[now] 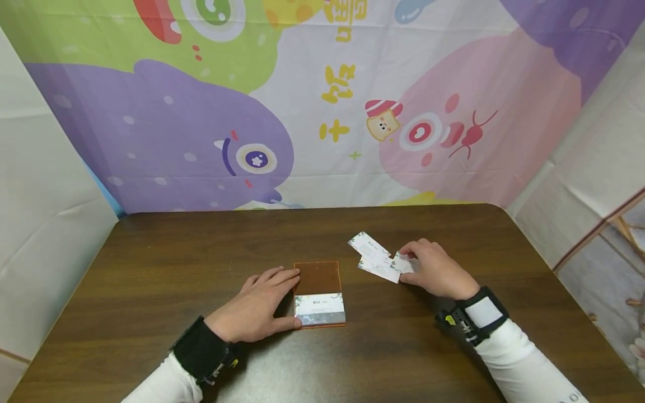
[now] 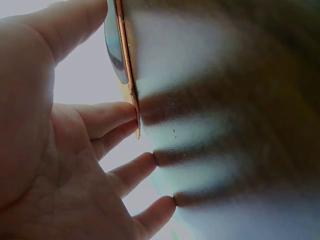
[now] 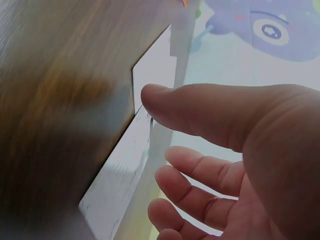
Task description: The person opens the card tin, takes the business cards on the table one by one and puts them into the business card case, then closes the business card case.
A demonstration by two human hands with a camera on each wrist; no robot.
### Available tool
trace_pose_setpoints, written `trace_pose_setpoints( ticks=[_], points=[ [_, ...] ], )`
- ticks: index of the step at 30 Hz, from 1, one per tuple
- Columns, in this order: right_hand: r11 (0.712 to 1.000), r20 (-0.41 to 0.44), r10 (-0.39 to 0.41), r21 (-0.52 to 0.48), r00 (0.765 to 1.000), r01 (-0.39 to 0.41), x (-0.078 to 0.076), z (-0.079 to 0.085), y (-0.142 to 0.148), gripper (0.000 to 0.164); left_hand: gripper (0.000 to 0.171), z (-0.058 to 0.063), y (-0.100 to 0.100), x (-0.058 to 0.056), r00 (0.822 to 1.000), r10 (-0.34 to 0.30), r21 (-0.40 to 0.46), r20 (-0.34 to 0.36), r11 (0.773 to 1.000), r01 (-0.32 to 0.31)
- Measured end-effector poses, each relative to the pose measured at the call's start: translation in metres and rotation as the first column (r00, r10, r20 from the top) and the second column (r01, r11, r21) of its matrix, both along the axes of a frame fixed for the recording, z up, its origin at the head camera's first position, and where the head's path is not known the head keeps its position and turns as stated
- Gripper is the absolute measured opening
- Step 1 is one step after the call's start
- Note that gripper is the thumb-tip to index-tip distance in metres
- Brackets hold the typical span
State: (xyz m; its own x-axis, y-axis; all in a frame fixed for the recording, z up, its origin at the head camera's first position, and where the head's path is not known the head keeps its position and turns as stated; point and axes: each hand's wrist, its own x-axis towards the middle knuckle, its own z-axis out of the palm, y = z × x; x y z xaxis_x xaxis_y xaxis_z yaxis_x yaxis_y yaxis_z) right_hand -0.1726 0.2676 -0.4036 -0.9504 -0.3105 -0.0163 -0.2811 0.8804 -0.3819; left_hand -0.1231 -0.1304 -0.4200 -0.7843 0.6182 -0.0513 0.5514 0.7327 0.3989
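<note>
- The left hand (image 1: pixel 259 307) lay along the brown case (image 1: pixel 317 278), fingers extended and gripping nothing, thumb and forefinger touching its left edge, presumably to steady it.
- The case rested on the table (image 1: pixel 151 291) between the hands, a white card (image 1: pixel 318 303) across its nearer half.
- The right hand (image 1: pixel 440 271) bent its parted thumb and fingers about the rightmost card (image 1: pixel 403 262); I couldn't tell whether they had hold.
- Two loose cards (image 1: pixel 370 246) overlapped beside it, seemingly within easy reach.
- A cartoon cloth (image 1: pixel 322 168) hung behind.

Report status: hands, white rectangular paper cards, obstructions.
Left hand touching left edge of brown rectangular leather-look holder. Right hand at loose cards, thumb and fingers apart. No obstruction visible between cards and holder.
</note>
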Motion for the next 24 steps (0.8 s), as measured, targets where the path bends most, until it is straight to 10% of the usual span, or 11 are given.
trace_pose_setpoints(
  ticks=[24],
  points=[
    [0.996, 0.08, -0.081, 0.039, 0.993, 0.078, -0.001, -0.005, 0.033, 0.061, 0.088, -0.002, 0.0, -0.001, 1.0, 0.002, -0.003, 0.004, 1.0, -0.002]
  ],
)
